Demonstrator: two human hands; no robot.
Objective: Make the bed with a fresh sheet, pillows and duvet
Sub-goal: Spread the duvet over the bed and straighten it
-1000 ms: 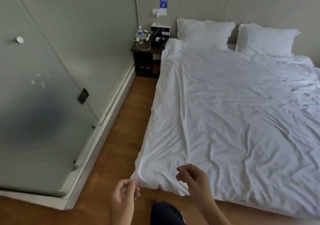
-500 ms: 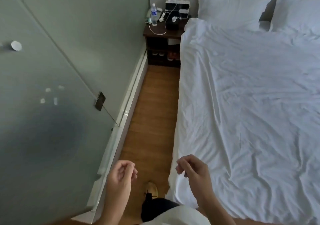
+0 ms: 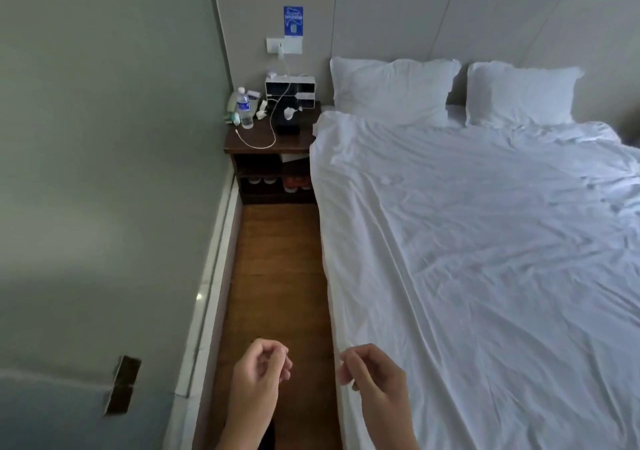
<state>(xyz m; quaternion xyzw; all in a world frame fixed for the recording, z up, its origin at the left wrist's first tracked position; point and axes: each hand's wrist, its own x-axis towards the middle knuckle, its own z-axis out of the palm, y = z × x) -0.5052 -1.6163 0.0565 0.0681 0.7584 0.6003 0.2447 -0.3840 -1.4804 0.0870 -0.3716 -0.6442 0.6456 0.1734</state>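
**White duvet spread, both hands free at the bedside**

White cotton covers nearly the whole bed: the duvet (image 3: 485, 259) lies spread over the mattress, its near edge hanging over the side beside the wooden floor (image 3: 277, 276), its top edge stopping just short of the two pillows (image 3: 391, 91). They stand propped side by side against the headboard wall, which suits a bed close to finished. Creases run across the cover, thickest toward the far right, so smoothing looks like the work that remains. No fitted sheet shows under the duvet apart from a thin strip between the pillows.

The person stands in the narrow aisle between the wall and the bed, facing the head end, a sensible spot for tugging the long side straight.

The left hand (image 3: 259, 373) hovers over the floor with its fingers loosely curled inward toward the thumb, holding nothing. The right hand (image 3: 370, 370) hangs just above the duvet's side edge, fingers likewise loosely bent; it grips no cloth, though whether a fingertip brushes the fabric cannot be told. The two hands are near each other but apart.

Beyond, the nightstand (image 3: 270, 141) sits against the bed's corner, carrying a water bottle (image 3: 244, 108), a white charging cable (image 3: 263, 143) and a small white organiser box (image 3: 290, 87).
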